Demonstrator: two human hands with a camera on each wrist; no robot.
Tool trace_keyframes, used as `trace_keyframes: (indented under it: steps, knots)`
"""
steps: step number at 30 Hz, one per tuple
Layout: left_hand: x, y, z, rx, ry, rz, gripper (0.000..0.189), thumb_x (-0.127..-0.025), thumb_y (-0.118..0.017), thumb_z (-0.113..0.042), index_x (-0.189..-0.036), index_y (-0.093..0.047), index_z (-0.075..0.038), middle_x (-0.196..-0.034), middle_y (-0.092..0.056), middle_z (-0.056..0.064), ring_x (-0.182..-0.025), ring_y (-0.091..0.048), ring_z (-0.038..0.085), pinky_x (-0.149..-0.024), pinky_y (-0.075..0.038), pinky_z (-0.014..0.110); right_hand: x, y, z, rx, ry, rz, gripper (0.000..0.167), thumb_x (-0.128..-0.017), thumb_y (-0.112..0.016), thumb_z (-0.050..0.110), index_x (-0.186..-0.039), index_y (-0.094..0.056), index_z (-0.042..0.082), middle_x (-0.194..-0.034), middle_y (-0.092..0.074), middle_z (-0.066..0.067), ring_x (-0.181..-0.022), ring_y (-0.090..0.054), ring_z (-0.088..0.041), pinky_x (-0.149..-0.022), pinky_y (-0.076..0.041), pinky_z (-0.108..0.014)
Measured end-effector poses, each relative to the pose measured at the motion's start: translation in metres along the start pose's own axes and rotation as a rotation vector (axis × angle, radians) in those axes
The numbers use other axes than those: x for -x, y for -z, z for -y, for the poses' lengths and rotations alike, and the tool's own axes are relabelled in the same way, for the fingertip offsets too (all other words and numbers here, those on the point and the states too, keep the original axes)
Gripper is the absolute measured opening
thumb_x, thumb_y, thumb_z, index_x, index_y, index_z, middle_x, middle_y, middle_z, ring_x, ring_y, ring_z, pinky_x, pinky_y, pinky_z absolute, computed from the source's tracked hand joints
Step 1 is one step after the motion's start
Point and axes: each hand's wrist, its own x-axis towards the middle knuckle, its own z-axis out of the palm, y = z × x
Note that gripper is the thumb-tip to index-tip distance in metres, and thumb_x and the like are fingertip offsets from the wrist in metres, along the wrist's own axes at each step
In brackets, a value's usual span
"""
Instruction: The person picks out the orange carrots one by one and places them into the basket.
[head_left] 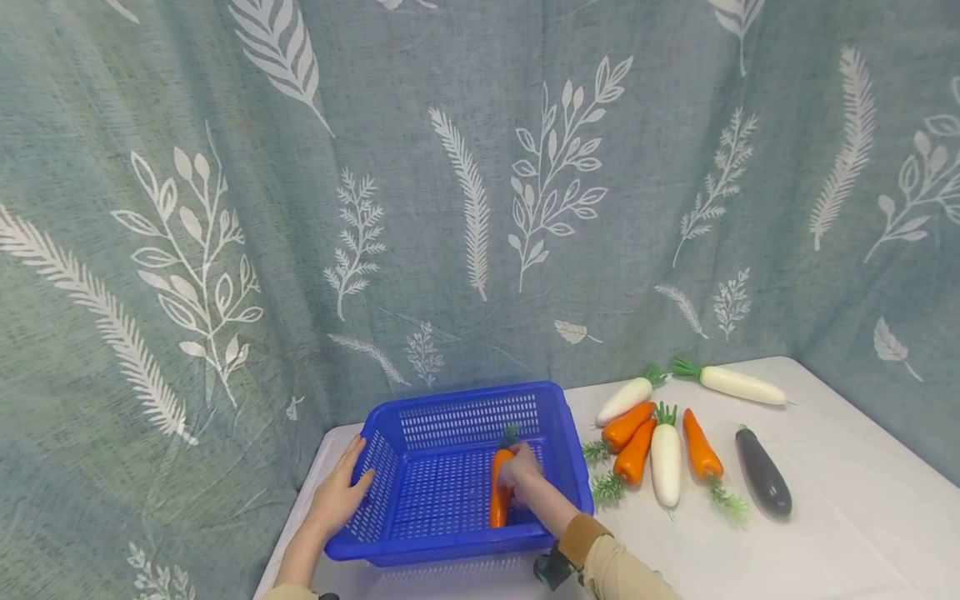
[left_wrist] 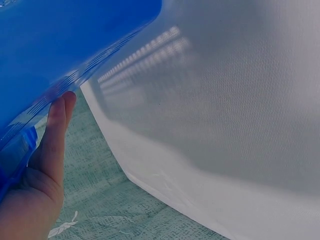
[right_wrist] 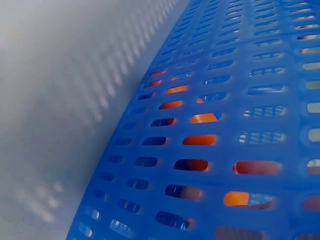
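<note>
Inside the blue plastic basket (head_left: 442, 546), toward its right side, my right hand (head_left: 521, 468) grips an orange carrot (head_left: 498, 500) by its upper part. The carrot's green top (head_left: 510, 433) points to the basket's back wall. In the right wrist view, bits of the orange carrot (right_wrist: 200, 140) show through the slots of the basket wall (right_wrist: 225, 117); most of that hand is hidden behind it. My left hand (head_left: 337, 496) holds the basket's left rim, thumb over the inner side. From the left wrist view, the fingers of my left hand (left_wrist: 50, 155) lie along the outer wall.
Right of the basket on the white table (head_left: 847, 450) lie a short white radish (head_left: 626, 400), a longer one (head_left: 742, 386) behind, and another (head_left: 666, 465) in front. Three carrots, one of them (head_left: 702, 450) set apart, and an eggplant (head_left: 763, 471) lie there too. A patterned curtain (head_left: 465, 333) hangs behind.
</note>
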Motion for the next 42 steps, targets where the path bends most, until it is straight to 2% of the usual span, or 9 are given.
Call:
trace_keyframes:
  steps: [5,7,11,13,16,19,22,26,42]
  knots:
    - [0.0,-0.001,0.001,0.003,-0.002,-0.003,0.056,-0.099,-0.049,-0.009,-0.145,-0.029,0.014,-0.153,-0.021,0.032,-0.136,-0.026,0.052,-0.106,-0.026,0.067,-0.014,-0.008,-0.009,-0.019,-0.052,0.068,0.059,-0.074,-0.058,-0.023,-0.128,-0.047,-0.002,-0.112,-0.052,-0.031,-0.101,-0.056,-0.045,-0.078,-0.055,-0.054]
    - [0.0,-0.001,0.001,0.008,-0.008,-0.007,0.056,-0.099,-0.049,-0.009,-0.145,-0.029,0.014,-0.153,-0.022,0.032,-0.136,-0.026,0.052,-0.106,-0.026,0.067,-0.036,-0.019,-0.025,-0.05,-0.041,0.107,0.062,-0.073,-0.058,-0.023,-0.129,-0.045,-0.001,-0.11,-0.051,-0.03,-0.096,-0.058,-0.043,-0.075,-0.056,-0.053]
    - [0.0,-0.001,0.002,0.012,-0.014,-0.01,0.056,-0.099,-0.049,-0.009,-0.145,-0.029,0.014,-0.153,-0.021,0.032,-0.136,-0.026,0.052,-0.107,-0.025,0.066,-0.105,-0.049,-0.076,-0.132,-0.062,0.262,0.06,-0.07,-0.057,-0.02,-0.124,-0.049,0.004,-0.094,-0.055,-0.021,-0.075,-0.058,-0.034,-0.057,-0.057,-0.046]
    - [0.0,0.0,0.001,0.008,-0.018,-0.011,0.056,-0.099,-0.049,-0.01,-0.145,-0.029,0.014,-0.153,-0.022,0.032,-0.136,-0.026,0.052,-0.107,-0.026,0.066,-0.119,-0.055,-0.087,-0.164,-0.085,0.353,0.054,-0.072,-0.056,-0.019,-0.121,-0.05,0.005,-0.089,-0.056,-0.018,-0.072,-0.056,-0.031,-0.056,-0.056,-0.044]
    - [0.0,0.0,0.001,0.005,-0.014,-0.007,0.056,-0.099,-0.049,-0.01,-0.146,-0.029,0.013,-0.153,-0.021,0.032,-0.136,-0.026,0.052,-0.106,-0.026,0.067,-0.09,-0.042,-0.068,-0.16,-0.088,0.422,0.047,-0.08,-0.054,-0.018,-0.122,-0.052,0.003,-0.094,-0.057,-0.021,-0.082,-0.059,-0.036,-0.067,-0.057,-0.05]
    - [-0.001,0.0,0.001,0.004,-0.009,-0.001,0.056,-0.1,-0.049,-0.011,-0.146,-0.028,0.013,-0.154,-0.021,0.031,-0.137,-0.026,0.052,-0.106,-0.026,0.067,-0.035,-0.018,-0.029,-0.129,-0.065,0.417,0.042,-0.085,-0.051,-0.018,-0.124,-0.049,-0.003,-0.097,-0.057,-0.023,-0.094,-0.061,-0.042,-0.08,-0.054,-0.055]
    - [0.0,0.0,0.0,0.006,-0.008,0.003,0.056,-0.1,-0.049,-0.011,-0.146,-0.028,0.012,-0.154,-0.021,0.031,-0.137,-0.025,0.051,-0.106,-0.026,0.067,-0.005,-0.004,-0.009,-0.122,-0.054,0.417,0.038,-0.086,-0.048,-0.018,-0.123,-0.048,-0.008,-0.093,-0.055,-0.022,-0.1,-0.059,-0.045,-0.086,-0.052,-0.057]
    - [0.0,0.0,0.0,0.008,-0.012,0.0,0.056,-0.1,-0.049,-0.011,-0.146,-0.029,0.013,-0.154,-0.021,0.031,-0.137,-0.026,0.052,-0.106,-0.026,0.067,0.005,-0.001,-0.002,-0.126,-0.069,0.412,0.039,-0.085,-0.049,-0.018,-0.123,-0.049,-0.009,-0.096,-0.056,-0.022,-0.105,-0.057,-0.048,-0.091,-0.048,-0.062]
    - [-0.001,-0.001,0.001,0.005,-0.014,-0.01,0.055,-0.1,-0.049,-0.011,-0.145,-0.029,0.013,-0.153,-0.022,0.032,-0.137,-0.026,0.051,-0.107,-0.026,0.066,-0.007,-0.002,-0.007,-0.03,0.001,0.566,0.049,-0.083,-0.058,-0.011,-0.132,-0.052,-0.005,-0.114,-0.057,-0.024,-0.111,-0.053,-0.049,-0.084,-0.046,-0.07]
